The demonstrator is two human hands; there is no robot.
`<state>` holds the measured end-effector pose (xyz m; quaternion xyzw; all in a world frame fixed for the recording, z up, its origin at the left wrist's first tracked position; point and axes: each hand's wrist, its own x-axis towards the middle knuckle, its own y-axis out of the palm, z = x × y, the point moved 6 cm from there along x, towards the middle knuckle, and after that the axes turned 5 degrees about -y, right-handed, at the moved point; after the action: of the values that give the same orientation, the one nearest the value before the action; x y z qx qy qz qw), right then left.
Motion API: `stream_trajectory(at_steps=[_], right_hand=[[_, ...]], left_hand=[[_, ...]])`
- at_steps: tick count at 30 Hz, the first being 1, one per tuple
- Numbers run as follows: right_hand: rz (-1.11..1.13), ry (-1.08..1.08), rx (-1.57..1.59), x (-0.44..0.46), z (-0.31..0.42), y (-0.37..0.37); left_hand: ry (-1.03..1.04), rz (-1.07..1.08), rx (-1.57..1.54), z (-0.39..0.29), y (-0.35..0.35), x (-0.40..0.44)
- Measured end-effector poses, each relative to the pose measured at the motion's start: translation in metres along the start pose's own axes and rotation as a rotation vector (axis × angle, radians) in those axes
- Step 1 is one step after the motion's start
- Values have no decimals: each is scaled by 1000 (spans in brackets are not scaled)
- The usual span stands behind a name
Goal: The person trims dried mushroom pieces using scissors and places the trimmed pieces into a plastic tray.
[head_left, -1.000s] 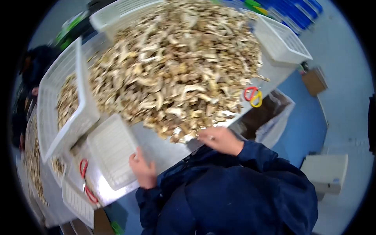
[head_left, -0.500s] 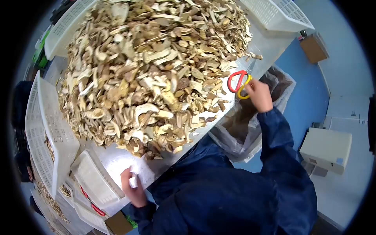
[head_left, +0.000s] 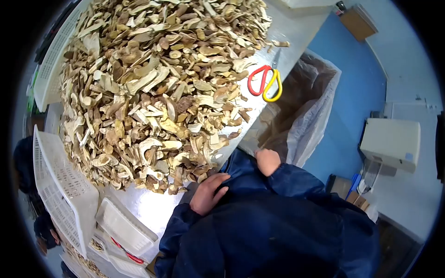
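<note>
A large heap of dried mushroom slices (head_left: 153, 92) covers the table (head_left: 296, 28). My left hand (head_left: 208, 192) is at the table's near edge, in front of my dark blue clothing, fingers stretched and thumb apart. Close to my lap, my right hand (head_left: 267, 162) has its fingers curled in; whatever may be inside them is hidden. Scissors (head_left: 264, 83) with one red and one yellow handle lie beside the heap at the table's right edge, apart from both hands.
A lined bin (head_left: 315, 111) stands below the table's right edge. White plastic baskets (head_left: 65, 190) and a smaller white tray (head_left: 125, 224) sit to the left, with red-handled scissors (head_left: 127, 252) nearby. Other people in dark clothing (head_left: 25, 157) are at the far left.
My right hand has left the scissors on the table and drawn back toward my lap. From the tabletop, my left hand has moved right and closer to my body. The view has shifted.
</note>
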<state>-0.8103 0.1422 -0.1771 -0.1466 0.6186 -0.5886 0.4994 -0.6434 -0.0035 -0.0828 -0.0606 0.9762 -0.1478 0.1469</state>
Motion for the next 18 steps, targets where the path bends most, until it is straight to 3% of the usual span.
stream_trajectory(at_steps=[6, 13, 18], right_hand=[[149, -21, -94, -90, -27, 21], [177, -98, -161, -51, -11, 35], [211, -5, -205, -90, -49, 34]], left_hand=[[33, 91, 22, 12, 13, -9], [183, 47, 82, 22, 36, -1], [185, 26, 116, 26, 36, -5]])
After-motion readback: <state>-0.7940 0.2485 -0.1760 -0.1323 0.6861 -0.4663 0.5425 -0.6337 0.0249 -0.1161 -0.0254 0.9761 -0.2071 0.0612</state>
